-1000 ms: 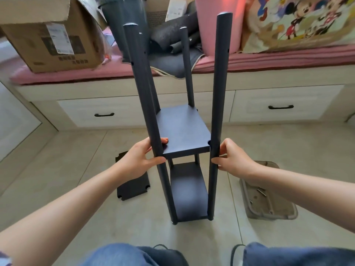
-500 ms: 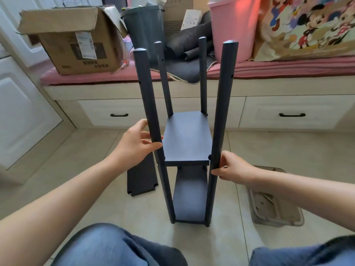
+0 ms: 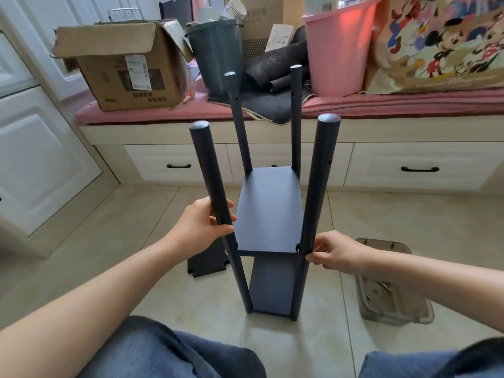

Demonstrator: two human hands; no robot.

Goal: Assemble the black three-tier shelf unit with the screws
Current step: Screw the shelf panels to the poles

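The black shelf unit [image 3: 268, 211] stands upright on the tiled floor in front of me, with a bottom board, a middle board and several round posts rising above them. My left hand [image 3: 200, 227] grips the near left post just above the middle board. My right hand [image 3: 334, 255] pinches at the near right post level with the middle board's front corner; what its fingertips hold is hidden. A loose black shelf board [image 3: 208, 261] lies flat on the floor left of the unit, partly behind my left hand.
A translucent plastic tray [image 3: 392, 309] with small hardware sits on the floor to the right. Behind the unit runs a window seat with drawers [image 3: 417, 169] and a pink cushion carrying a cardboard box [image 3: 122, 66], a grey bin [image 3: 218, 53] and a pink bin [image 3: 335, 50]. My knees are at the bottom edge.
My view has tilted up and back, so the post tops now show. My left hand shifted from the board's corner to a grip higher on the left post. The right hand stays at the right post.
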